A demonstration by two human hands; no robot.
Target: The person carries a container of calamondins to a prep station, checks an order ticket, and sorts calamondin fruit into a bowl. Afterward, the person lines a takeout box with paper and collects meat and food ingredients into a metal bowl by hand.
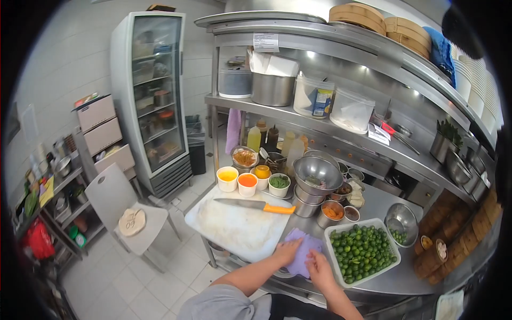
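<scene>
A purple cloth (305,246) lies at the counter's front edge, between the white cutting board (240,221) and a white tub of small green limes (392,234). My left hand (288,252) rests on the cloth's left part, fingers stretched out over it. At the cloth's right side is my right hand (319,266), its fingers bent together at the cloth's edge; what they hold, if anything, is too small to tell. A knife (256,205) with an orange handle lies across the board, its blade pointing left.
Behind the board stand white cups (227,184) of sauces and greens, with stacked metal bowls (318,173) to their right. Another metal bowl (402,221) sits beyond the limes. A steel shelf (266,109) spans the back; a chair (125,208) is on the left.
</scene>
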